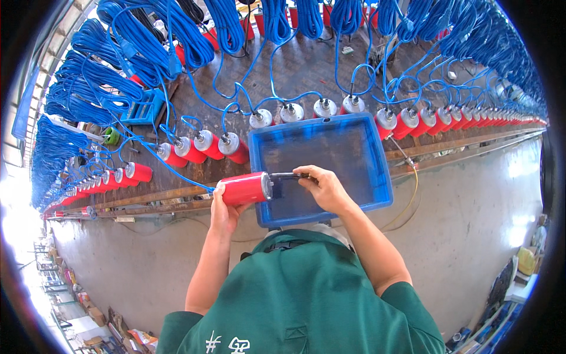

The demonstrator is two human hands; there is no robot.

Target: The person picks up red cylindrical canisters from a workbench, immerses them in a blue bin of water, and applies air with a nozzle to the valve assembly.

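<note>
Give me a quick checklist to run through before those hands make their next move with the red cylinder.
1. Red cylinder supported: ok, the left hand grips it.
2. Black rod held: ok, the fingers of the right hand are on its outer end.
3. Rod fixed in the metal end cap: cannot tell; it reaches the cap, but the joint is too small to judge.
4. Blue cable firmly joined: cannot tell, the left hand hides that end.
5. A hand free: not ok, both are occupied.
6. Blue tray steady: cannot tell; it juts past the bench edge.
</note>
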